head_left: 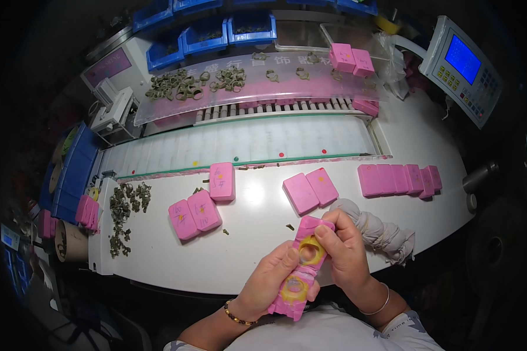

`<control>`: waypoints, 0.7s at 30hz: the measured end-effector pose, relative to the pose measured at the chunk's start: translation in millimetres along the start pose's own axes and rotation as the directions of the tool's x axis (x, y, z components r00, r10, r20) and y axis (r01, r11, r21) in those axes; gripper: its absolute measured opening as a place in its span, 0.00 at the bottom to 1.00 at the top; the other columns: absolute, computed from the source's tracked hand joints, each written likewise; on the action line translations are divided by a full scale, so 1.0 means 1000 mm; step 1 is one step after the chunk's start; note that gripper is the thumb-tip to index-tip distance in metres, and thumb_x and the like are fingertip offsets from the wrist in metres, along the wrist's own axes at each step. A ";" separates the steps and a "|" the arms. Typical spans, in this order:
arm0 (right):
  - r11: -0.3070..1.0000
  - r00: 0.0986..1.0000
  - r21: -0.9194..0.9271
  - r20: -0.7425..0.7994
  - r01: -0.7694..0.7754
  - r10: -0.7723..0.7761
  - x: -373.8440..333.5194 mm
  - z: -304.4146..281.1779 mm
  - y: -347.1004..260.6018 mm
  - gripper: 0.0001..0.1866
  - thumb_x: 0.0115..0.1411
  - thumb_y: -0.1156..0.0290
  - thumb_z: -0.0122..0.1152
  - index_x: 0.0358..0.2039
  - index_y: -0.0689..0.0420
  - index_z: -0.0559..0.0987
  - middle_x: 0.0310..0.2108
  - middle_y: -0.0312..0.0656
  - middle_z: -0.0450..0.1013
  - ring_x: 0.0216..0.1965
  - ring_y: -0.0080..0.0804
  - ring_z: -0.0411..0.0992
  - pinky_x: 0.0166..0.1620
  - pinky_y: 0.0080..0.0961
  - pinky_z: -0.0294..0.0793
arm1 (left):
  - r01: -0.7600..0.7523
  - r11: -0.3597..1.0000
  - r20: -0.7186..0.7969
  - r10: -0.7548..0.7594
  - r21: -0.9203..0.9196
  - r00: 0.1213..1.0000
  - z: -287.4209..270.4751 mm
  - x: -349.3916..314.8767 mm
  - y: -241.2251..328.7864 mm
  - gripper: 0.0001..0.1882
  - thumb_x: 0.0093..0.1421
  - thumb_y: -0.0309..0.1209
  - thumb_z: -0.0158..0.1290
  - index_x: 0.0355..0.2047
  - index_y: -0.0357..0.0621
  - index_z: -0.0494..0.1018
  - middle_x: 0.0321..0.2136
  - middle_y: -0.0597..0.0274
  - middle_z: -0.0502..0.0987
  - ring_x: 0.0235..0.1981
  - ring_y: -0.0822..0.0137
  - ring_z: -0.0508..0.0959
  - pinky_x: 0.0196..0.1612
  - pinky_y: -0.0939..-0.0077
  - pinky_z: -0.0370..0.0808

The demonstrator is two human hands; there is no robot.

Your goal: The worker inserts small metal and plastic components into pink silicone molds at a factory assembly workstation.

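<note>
In the head view we see one opened pink mould (303, 272) in front of the green-edged panel (246, 141), the left hand (269, 272) wrapped round its lower half, the right hand (346, 248) pinching its upper end; we count three pink blocks (206, 212) before the panel's left half, two paired blocks (300, 193) before its right, three lower blue bins (205, 41) behind it, all around a glossy white tabletop (255, 225) in a dim room

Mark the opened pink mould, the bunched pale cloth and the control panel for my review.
Opened pink mould (304, 270): head view, near the join between its halves.
Bunched pale cloth (382, 230): head view, on its folded middle.
Control panel (464, 63): head view, on its blue screen.
</note>
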State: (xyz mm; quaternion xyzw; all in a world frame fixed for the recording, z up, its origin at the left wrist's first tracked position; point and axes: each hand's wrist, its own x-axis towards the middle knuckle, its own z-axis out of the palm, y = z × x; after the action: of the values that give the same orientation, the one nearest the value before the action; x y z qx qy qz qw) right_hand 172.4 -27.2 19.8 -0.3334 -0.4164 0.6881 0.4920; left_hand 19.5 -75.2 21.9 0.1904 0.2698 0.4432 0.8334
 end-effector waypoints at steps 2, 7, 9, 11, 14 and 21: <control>0.999 0.998 0.007 -0.029 -0.047 0.047 0.000 0.002 -0.003 0.07 0.67 0.69 0.54 0.35 0.58 0.69 0.29 0.32 0.71 0.28 0.10 0.66 0.30 0.11 0.67 | -0.026 0.999 -0.002 0.026 0.039 1.000 -0.002 0.000 0.000 0.19 0.71 0.44 0.39 0.49 0.39 0.64 0.34 0.59 0.71 0.26 0.65 0.78 0.28 0.75 0.76; 0.984 0.984 0.072 -0.066 -0.160 0.165 0.001 0.003 0.002 0.09 0.67 0.66 0.53 0.33 0.57 0.70 0.26 0.32 0.71 0.23 0.10 0.64 0.23 0.11 0.63 | -0.032 0.986 -0.066 0.043 0.161 0.997 0.000 -0.002 0.006 0.14 0.71 0.37 0.42 0.45 0.36 0.65 0.32 0.57 0.74 0.25 0.66 0.80 0.28 0.75 0.77; 0.975 0.978 0.112 -0.064 -0.193 0.200 0.002 0.004 0.002 0.09 0.67 0.65 0.53 0.33 0.56 0.70 0.25 0.32 0.71 0.21 0.11 0.64 0.22 0.11 0.62 | -0.033 0.983 -0.076 0.048 0.180 0.996 0.000 -0.003 0.007 0.13 0.71 0.35 0.42 0.45 0.36 0.65 0.33 0.57 0.75 0.25 0.67 0.80 0.29 0.76 0.78; 0.955 0.966 0.161 -0.033 -0.249 0.258 0.004 0.002 0.002 0.09 0.67 0.65 0.53 0.32 0.55 0.70 0.25 0.32 0.70 0.20 0.12 0.64 0.21 0.12 0.61 | -0.027 0.980 -0.075 0.042 0.195 0.996 0.000 0.001 0.008 0.13 0.71 0.34 0.42 0.44 0.35 0.65 0.33 0.57 0.75 0.25 0.67 0.80 0.29 0.76 0.78; 0.941 0.953 0.192 -0.065 -0.280 0.297 0.006 0.001 0.005 0.09 0.67 0.65 0.53 0.31 0.55 0.70 0.24 0.32 0.70 0.20 0.12 0.65 0.20 0.12 0.61 | -0.021 0.971 -0.087 0.043 0.240 0.995 0.000 0.004 0.009 0.12 0.71 0.33 0.42 0.44 0.34 0.65 0.33 0.56 0.76 0.25 0.68 0.80 0.29 0.77 0.78; 0.956 0.964 0.155 -0.059 -0.247 0.259 0.001 0.003 0.010 0.09 0.66 0.66 0.54 0.30 0.55 0.70 0.24 0.33 0.70 0.21 0.13 0.66 0.18 0.13 0.62 | 0.053 0.947 -0.183 0.006 0.316 0.983 0.001 0.000 0.008 0.13 0.68 0.32 0.44 0.47 0.35 0.64 0.33 0.55 0.77 0.24 0.68 0.80 0.26 0.77 0.78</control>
State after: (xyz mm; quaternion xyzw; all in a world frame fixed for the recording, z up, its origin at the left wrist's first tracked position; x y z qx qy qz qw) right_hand 165.2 -28.8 11.8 -0.3737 -0.2990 0.7605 0.4389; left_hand 15.1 -70.9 26.8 0.2783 0.4148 0.3992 0.7688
